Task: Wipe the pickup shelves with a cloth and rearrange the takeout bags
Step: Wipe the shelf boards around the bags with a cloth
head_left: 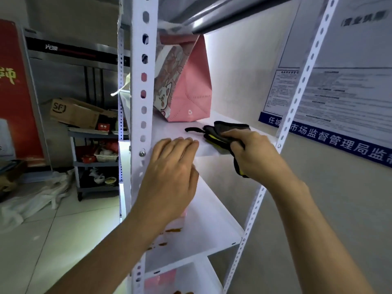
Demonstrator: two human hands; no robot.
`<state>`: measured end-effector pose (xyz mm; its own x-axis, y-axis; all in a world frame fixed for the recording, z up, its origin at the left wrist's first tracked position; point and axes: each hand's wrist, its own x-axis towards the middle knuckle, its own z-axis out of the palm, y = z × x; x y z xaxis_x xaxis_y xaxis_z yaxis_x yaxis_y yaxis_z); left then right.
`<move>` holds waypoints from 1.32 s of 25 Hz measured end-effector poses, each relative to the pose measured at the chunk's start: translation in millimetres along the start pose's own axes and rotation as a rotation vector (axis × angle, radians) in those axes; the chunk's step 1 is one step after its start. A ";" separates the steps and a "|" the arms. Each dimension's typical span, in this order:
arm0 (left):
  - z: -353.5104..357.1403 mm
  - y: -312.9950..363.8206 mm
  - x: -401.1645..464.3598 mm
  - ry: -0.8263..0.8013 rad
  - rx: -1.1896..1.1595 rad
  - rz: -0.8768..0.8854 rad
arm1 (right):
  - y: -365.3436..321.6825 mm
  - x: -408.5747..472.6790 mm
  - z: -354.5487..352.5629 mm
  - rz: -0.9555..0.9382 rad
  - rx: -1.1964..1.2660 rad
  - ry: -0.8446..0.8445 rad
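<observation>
On the white shelf (169, 128) at chest level, the pink takeout bag (188, 85) stands upright toward the back, near the left front post (144, 102). In front of the bag and to its right lies the dark cloth (224, 130), partly bunched, with a yellow edge showing; it is close to the bag's base but not touching it, as far as can be seen.

The main risk from here: a wide sweep of the cloth toward the bag could catch its lower corner and shove or tip it against the post, since the bag looks light and tall. The cloth's loose tail, hanging off the shelf's front edge below the right hand (252, 153), could also snag on that edge and drag free of the grip. Brown stains on the lower shelf (212, 225), beneath the bag's shelf, suggest more wiping is left.

The right hand grips the cloth, fingers curled round its bunched end, wrist over the shelf's front edge. The left hand (171, 168) holds nothing; its fingers lie fairly straight, tips resting on the shelf's front lip, in front of the bag.
</observation>
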<state>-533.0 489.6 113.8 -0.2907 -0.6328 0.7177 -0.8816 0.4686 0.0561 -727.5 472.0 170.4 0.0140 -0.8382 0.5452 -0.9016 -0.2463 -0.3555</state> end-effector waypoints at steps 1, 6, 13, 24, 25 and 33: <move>-0.8 0.0 0.6 0.001 0.007 0.010 | -0.3 -3.3 0.7 -0.003 0.008 0.017; 4.0 -2.2 -1.2 0.018 0.042 0.052 | 5.2 -12.5 12.4 -0.048 -0.075 -0.040; 15.0 -3.3 -1.6 0.069 0.041 0.034 | 11.9 -20.3 27.2 -0.075 -0.054 0.173; 38.9 6.8 -6.5 0.241 0.115 0.001 | 88.6 -85.1 130.1 0.168 0.410 0.222; 47.4 10.8 -12.8 0.291 0.097 -0.023 | 98.5 -85.8 140.6 0.160 0.428 0.138; 174.4 58.8 -171.2 -0.249 0.033 -0.377 | 150.8 -106.0 219.0 -0.076 0.228 -0.265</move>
<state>-600.0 517.9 -126.8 -0.0238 -0.8865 0.4621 -0.9533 0.1593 0.2565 -770.3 417.2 -107.2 0.2162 -0.9029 0.3716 -0.7742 -0.3905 -0.4982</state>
